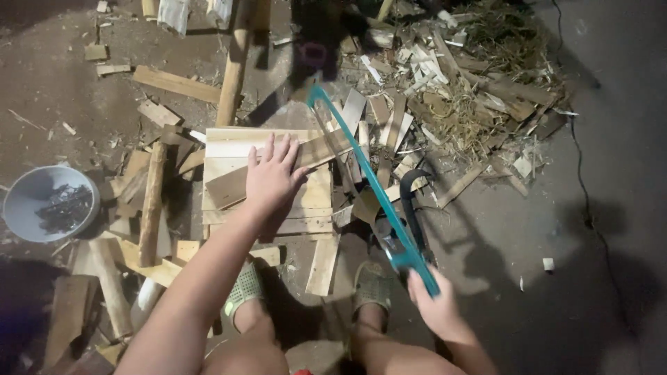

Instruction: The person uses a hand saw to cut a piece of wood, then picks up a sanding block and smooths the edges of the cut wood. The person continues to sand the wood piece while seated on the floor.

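Note:
My left hand [271,177] lies flat, fingers spread, pressing a thin wooden strip [323,147] onto a stack of pale boards [229,142] on the ground. My right hand [434,305] grips the handle of a teal-framed hacksaw [361,173]. The saw runs up and to the left, its far end near the strip's right part, just right of my left fingers. Both my feet in sandals [244,292] stand just below the boards.
A grey bowl [24,201] holding dark nails sits at the left. Scrap planks and a round pole [233,69] lie around the boards. A heap of splintered wood and straw [458,90] fills the upper right. A black cable [587,201] runs down the bare floor at right.

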